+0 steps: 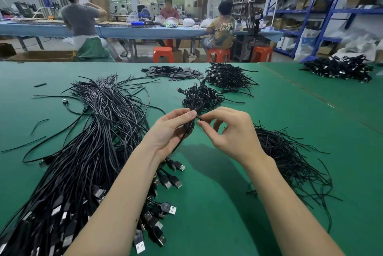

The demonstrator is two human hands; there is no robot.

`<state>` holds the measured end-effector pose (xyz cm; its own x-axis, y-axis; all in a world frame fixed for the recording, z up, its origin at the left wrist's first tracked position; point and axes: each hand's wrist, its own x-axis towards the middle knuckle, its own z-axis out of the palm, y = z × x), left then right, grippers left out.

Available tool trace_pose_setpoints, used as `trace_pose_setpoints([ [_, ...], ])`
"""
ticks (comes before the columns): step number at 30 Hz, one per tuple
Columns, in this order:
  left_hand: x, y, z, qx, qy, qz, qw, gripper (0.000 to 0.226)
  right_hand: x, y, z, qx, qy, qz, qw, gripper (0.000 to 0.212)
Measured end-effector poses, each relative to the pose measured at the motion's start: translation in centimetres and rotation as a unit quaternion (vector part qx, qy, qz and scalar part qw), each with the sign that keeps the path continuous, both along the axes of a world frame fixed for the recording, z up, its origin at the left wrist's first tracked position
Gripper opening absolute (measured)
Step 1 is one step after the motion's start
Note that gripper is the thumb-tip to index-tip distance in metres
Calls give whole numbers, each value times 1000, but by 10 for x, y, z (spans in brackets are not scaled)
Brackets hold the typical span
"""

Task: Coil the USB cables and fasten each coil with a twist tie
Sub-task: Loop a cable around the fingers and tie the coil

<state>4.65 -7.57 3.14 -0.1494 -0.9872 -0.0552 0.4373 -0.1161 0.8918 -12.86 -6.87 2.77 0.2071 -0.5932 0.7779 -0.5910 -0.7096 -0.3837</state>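
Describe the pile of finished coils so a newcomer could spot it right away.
On the green table, look just beyond the left hand and right hand. The finished coils are a small, tight black clump, unlike the long straight cables at left and the thin twist ties at right.

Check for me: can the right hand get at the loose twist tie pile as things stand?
Probably yes. The twist tie pile lies just beside the right hand with bare mat between, but the hand is pinching a tie at the coil and must release first.

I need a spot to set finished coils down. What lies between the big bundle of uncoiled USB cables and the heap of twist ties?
Head view: mostly bare green mat, crossed by both forearms.
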Motion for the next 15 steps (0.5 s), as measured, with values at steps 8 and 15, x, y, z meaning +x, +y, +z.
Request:
trace_pose_setpoints([
  [8, -10, -1, -2, -40, 81, 16, 996, 21, 30, 5, 1, 505, -569, 203, 616, 15],
  [15, -9, -5, -8, -16, 72, 41, 996, 25, 30, 3, -4, 422, -440, 89, 788, 7],
])
